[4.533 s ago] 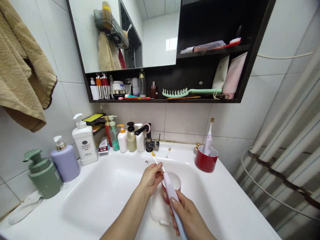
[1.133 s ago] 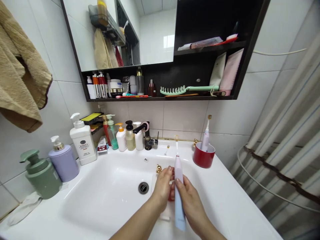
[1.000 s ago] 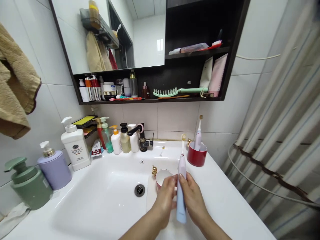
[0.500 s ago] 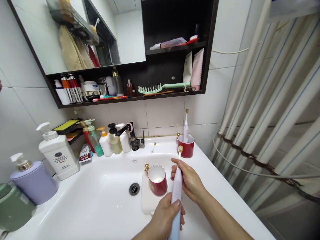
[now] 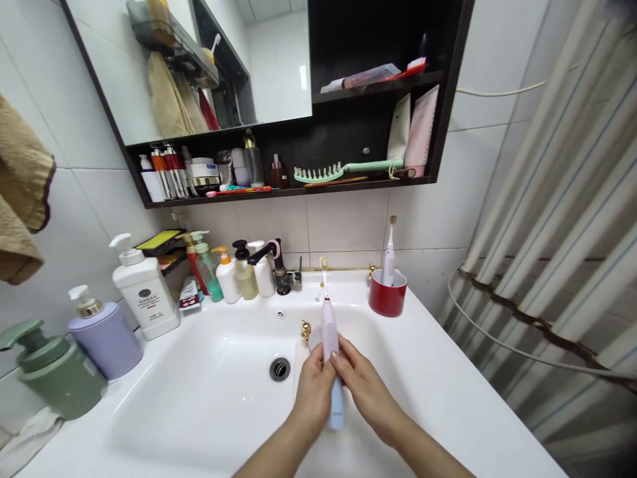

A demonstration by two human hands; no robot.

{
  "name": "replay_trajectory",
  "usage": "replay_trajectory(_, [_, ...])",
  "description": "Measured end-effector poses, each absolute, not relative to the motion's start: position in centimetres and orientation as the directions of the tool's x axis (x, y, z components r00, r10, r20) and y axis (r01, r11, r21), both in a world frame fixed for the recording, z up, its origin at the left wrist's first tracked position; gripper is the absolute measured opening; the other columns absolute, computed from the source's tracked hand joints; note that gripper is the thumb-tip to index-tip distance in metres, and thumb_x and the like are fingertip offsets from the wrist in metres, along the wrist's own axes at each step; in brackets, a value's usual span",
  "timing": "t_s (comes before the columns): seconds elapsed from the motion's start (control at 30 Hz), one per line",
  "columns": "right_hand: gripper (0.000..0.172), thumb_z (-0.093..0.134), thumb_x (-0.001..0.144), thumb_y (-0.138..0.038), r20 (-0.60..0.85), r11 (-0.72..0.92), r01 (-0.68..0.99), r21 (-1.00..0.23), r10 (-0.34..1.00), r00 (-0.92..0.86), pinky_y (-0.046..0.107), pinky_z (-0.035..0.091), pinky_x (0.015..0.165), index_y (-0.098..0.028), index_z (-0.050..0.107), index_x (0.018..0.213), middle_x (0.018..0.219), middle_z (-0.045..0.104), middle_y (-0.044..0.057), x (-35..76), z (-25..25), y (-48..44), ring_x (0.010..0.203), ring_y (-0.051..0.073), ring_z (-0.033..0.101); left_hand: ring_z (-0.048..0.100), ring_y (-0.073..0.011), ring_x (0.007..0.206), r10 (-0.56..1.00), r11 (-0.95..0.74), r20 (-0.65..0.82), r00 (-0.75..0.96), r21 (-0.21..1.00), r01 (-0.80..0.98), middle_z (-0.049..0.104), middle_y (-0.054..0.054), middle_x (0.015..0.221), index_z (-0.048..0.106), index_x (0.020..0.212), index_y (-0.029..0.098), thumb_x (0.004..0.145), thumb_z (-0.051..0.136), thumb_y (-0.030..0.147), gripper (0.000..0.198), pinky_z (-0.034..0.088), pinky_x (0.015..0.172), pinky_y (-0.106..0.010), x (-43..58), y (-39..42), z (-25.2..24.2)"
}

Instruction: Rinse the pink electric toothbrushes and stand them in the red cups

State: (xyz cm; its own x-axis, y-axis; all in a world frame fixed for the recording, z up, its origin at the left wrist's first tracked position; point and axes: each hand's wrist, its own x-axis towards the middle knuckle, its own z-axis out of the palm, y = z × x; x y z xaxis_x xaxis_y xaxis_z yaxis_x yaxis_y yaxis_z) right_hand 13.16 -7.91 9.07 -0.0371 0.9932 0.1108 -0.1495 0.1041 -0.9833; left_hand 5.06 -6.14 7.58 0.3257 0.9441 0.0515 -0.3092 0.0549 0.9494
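A toothbrush (image 5: 330, 335) is being held upright over the sink (image 5: 199, 392), near its right side, by both hands. The left hand (image 5: 312, 393) is being wrapped round the lower handle from the left. The right hand (image 5: 367, 392) is being closed on it from the right, with the thumb laid on the front of the handle. Neither hand is slack. The handle's bottom end is being left showing below the fingers, and the bristle head is being pointed up and away from the person, probably so that the front face can be seen and the head is clear of the basin. Two hands are likely being used because the handle is long and smooth.

A cup (image 5: 313, 335) is being hidden for the most part behind the toothbrush and the left hand. Only its pale rim is being shown, just beside a small gold knob (image 5: 305, 328). The drain (image 5: 279, 368) is lying to the left of the hands.

At the back right corner a red cup (image 5: 387, 302) is being used to stand a second brush (image 5: 388, 252) head up, seemingly for drying and easy reach. Pump bottles (image 5: 142, 289) are being lined along the back and left rim beside the tap (image 5: 279, 265), out of the basin. A comb (image 5: 343, 171) is being stored on the shelf (image 5: 298, 191) under the mirror (image 5: 223, 66), and a towel (image 5: 20, 199) is being hung at the left.
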Motion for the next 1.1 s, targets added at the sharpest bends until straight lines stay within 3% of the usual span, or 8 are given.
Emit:
replay_trajectory(0.1, [0.034, 0.041, 0.069, -0.030, 0.058, 0.052, -0.159, -0.986, 0.998, -0.032, 0.027, 0.033, 0.080, -0.023, 0.041, 0.103, 0.100, 0.049, 0.002, 12.8, 9.0, -8.2, 0.090, 0.013, 0.044, 0.047, -0.0126, 0.068, 0.936, 0.071, 0.049, 0.349, 0.944, -0.322, 0.053, -0.003, 0.074, 0.048, 0.089, 0.015, 0.061, 0.050, 0.030, 0.032, 0.034, 0.062, -0.022, 4.8, -6.1, 7.7])
replay_trajectory(0.27, [0.035, 0.041, 0.068, -0.033, 0.028, 0.024, -0.164, -0.986, 0.999, -0.018, 0.028, 0.034, 0.080, -0.025, 0.042, 0.103, 0.102, 0.049, 0.001, 13.0, 9.0, -8.1, 0.093, 0.015, 0.043, 0.046, -0.0109, 0.060, 0.905, 0.095, 0.044, 0.424, 0.949, -0.302, 0.051, 0.000, 0.066, 0.047, 0.092, 0.016, 0.062, 0.046, 0.020, 0.030, 0.035, 0.059, -0.022, 4.6, -6.1, 7.8])
replay_trajectory(0.4, [0.038, 0.044, 0.067, -0.032, 0.046, 0.044, -0.209, -0.977, 0.999, -0.007, 0.026, 0.038, 0.071, -0.024, 0.042, 0.103, 0.099, 0.051, 0.001, 12.8, 8.8, -8.0, 0.087, 0.015, 0.047, 0.045, -0.0143, 0.077, 0.929, -0.119, 0.190, 0.318, 0.966, -0.230, 0.050, -0.003, 0.084, 0.051, 0.086, 0.016, 0.058, 0.046, 0.012, 0.028, 0.034, 0.068, -0.022, 3.9, -5.9, 8.5])
replay_trajectory(0.5, [0.039, 0.044, 0.067, -0.033, 0.019, 0.015, -0.267, -0.964, 1.000, -0.015, 0.024, 0.041, 0.059, -0.023, 0.039, 0.105, 0.093, 0.054, 0.003, 12.9, 8.9, -7.9, 0.076, 0.015, 0.051, 0.039, -0.0159, 0.092, 0.943, -0.199, 0.240, 0.231, 0.962, -0.187, 0.044, -0.004, 0.100, 0.049, 0.091, 0.018, 0.055, 0.046, 0.006, 0.038, 0.032, 0.073, -0.021, 3.8, -5.9, 8.5])
replay_trajectory(0.6, [0.035, 0.043, 0.068, -0.033, 0.050, 0.049, -0.277, -0.960, 0.999, 0.004, 0.022, 0.040, 0.056, -0.020, 0.042, 0.100, 0.086, 0.056, 0.003, 13.2, 9.1, -7.8, 0.069, 0.014, 0.052, 0.044, -0.0141, 0.084, 0.935, -0.008, 0.087, 0.343, 0.974, -0.227, 0.048, -0.004, 0.092, 0.045, 0.096, 0.017, 0.052, 0.044, 0.002, 0.046, 0.034, 0.068, -0.021, 4.1, -5.9, 8.1])
replay_trajectory(0.73, [0.034, 0.042, 0.068, -0.036, 0.028, 0.037, -0.281, -0.959, 0.999, 0.039, 0.023, 0.040, 0.052, -0.018, 0.042, 0.097, 0.078, 0.056, 0.003, 13.4, 9.1, -7.7, 0.060, 0.013, 0.052, 0.046, -0.0100, 0.059, 0.815, 0.273, -0.131, 0.565, 0.946, -0.173, 0.049, 0.001, 0.060, 0.050, 0.080, 0.013, 0.050, 0.047, 0.004, 0.032, 0.033, 0.055, -0.021, 4.6, -5.9, 7.6])
replay_trajectory(1.1, [0.031, 0.042, 0.068, -0.034, 0.027, 0.038, -0.266, -0.963, 0.999, 0.046, 0.023, 0.039, 0.054, -0.019, 0.043, 0.095, 0.068, 0.051, 0.000, 13.5, 8.5, -7.6, 0.055, 0.010, 0.048, 0.042, -0.0068, 0.054, 0.768, 0.329, -0.145, 0.624, 0.925, -0.189, 0.045, 0.003, 0.058, 0.046, 0.077, 0.012, 0.050, 0.056, 0.013, 0.029, 0.031, 0.052, -0.020, 4.5, -5.9, 7.5])
